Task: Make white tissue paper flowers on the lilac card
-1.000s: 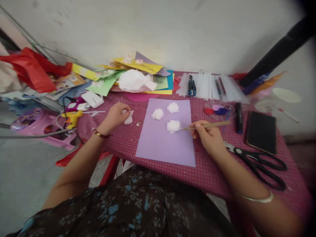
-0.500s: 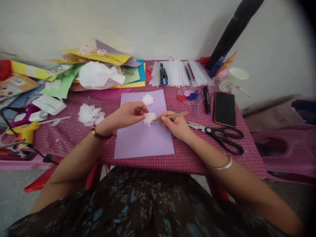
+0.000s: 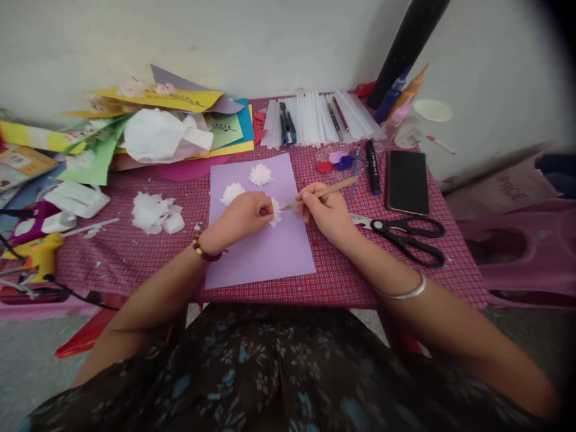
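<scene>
My left hand (image 3: 248, 217) is closed in a pinch on the left edge of a small ruffled white paper flower (image 3: 276, 213), over a sheet of purple paper (image 3: 261, 258). Part of this flower is hidden by the fingers. My right hand (image 3: 324, 210) grips a thin tan wooden stick (image 3: 335, 187), held like a pen. Its narrow tip points left, close to the flower's right edge; whether they touch I cannot tell. A second white flower (image 3: 260, 174) lies near the sheet's top, and a third flower (image 3: 233, 194) sits just behind my left hand.
Black-handled scissors (image 3: 400, 234) lie to the right, below a black phone-like slab (image 3: 407, 182) and a marker (image 3: 372, 168). White scraps (image 3: 155, 211) lie left, near a yellow glue gun (image 3: 42, 255). White strips (image 3: 310, 120) and coloured papers line the back.
My left hand has shifted down and right, bringing the third flower into sight. The stick's tip has drawn back from the flower's middle to its right edge. The whole view has shifted slightly.
</scene>
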A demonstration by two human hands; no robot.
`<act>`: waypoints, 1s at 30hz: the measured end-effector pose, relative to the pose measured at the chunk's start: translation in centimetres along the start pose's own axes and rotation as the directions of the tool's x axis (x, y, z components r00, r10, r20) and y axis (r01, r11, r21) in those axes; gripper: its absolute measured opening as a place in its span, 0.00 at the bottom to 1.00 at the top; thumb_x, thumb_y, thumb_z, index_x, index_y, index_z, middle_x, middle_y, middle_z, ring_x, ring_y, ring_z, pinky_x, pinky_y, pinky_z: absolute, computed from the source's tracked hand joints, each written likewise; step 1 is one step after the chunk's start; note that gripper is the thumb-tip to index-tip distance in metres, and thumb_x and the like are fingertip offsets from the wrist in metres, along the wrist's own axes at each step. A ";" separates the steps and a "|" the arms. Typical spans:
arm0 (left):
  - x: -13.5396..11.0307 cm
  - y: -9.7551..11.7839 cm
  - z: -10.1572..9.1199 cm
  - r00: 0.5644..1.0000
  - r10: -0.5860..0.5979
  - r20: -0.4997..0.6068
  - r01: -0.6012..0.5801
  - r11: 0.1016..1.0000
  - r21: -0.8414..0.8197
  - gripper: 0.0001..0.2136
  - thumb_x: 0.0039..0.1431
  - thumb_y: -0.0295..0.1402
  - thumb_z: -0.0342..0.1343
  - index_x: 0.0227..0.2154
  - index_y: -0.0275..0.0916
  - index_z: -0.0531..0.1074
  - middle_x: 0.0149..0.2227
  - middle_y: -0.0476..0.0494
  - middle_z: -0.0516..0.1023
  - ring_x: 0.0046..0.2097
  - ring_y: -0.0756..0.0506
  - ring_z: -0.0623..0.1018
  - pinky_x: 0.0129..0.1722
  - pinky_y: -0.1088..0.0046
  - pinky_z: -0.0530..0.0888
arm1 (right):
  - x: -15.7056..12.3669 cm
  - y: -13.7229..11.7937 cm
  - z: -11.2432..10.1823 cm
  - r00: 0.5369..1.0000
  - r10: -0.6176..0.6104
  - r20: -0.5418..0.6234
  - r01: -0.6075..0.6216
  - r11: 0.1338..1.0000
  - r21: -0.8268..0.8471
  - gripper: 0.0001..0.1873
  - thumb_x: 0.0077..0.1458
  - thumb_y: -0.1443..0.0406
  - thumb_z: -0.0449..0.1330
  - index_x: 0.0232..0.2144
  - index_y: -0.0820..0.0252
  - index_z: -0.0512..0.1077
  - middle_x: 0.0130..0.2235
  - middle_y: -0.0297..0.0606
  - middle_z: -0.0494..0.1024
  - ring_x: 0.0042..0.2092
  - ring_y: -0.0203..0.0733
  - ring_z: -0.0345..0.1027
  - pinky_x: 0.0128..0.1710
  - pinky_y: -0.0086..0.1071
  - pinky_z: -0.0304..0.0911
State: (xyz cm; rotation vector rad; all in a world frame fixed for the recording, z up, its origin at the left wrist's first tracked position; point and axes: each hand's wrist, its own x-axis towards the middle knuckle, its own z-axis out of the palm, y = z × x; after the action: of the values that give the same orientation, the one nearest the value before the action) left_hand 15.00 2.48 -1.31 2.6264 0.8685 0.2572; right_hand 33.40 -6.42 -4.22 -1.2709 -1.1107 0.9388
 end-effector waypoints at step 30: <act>0.3 -2.3 0.7 0.980 -0.166 -0.107 0.130 0.950 -0.282 0.11 0.62 0.35 0.50 0.35 0.36 0.76 0.32 0.46 0.79 0.32 0.50 0.73 0.32 0.73 0.66 | -1.1 0.1 0.2 0.939 -0.192 0.287 0.296 0.876 -0.382 0.10 0.64 0.64 0.51 0.37 0.58 0.72 0.32 0.37 0.73 0.34 0.40 0.68 0.33 0.33 0.61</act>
State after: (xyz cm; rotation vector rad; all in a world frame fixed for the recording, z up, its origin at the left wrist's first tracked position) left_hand 14.20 4.17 -2.85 2.2963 0.9905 0.4759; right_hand 32.98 -7.45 -4.44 -1.3359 -1.6955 0.6899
